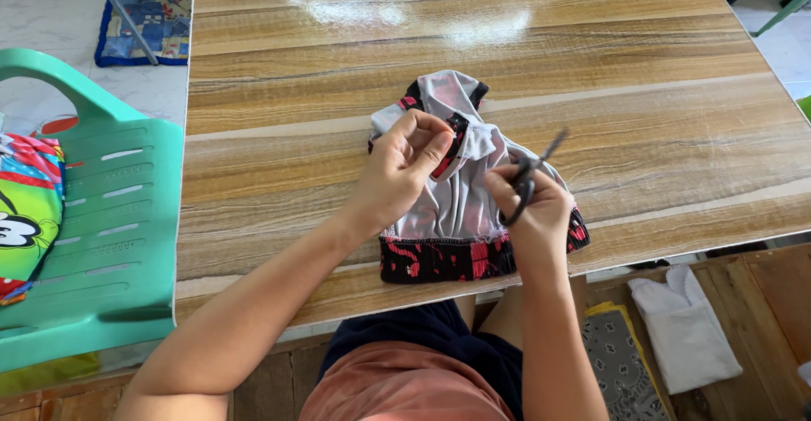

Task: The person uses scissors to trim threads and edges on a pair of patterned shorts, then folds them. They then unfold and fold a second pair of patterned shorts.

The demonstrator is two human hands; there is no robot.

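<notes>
The garment [456, 210], a grey piece of clothing turned inside out with a black-and-red patterned hem, lay rumpled on the wooden worktop [591, 58] near the front edge, directly before the seated person. The left hand [404, 166] was raised over its upper part, thumb and forefinger pressed together in a pinch at the fabric's top fold; whether they gripped a loose thread or the cloth itself could not be told. The right hand [534, 218] rested on the garment's right side, its fingers closed around a small pair of dark thread snips [528, 176], whose tips pointed up and away to the right, clear of the cloth.

To the left stood a green plastic chair [101, 218] with a bright printed bag or cushion [25, 210] beside it. A folded white cloth [684, 328] lay on the wooden floor at the lower right, and a patchwork mat [148, 11] lay on the tiles beyond the worktop's far corner.

The risks looked modest but real. The blades sat close to the left fingers, so a hasty snip might have nicked skin. The fabric was bunched, so a cut aimed at a thread could have caught a hidden fold underneath and left a hole. A slack pinch would have let the cloth sag into the blades.
</notes>
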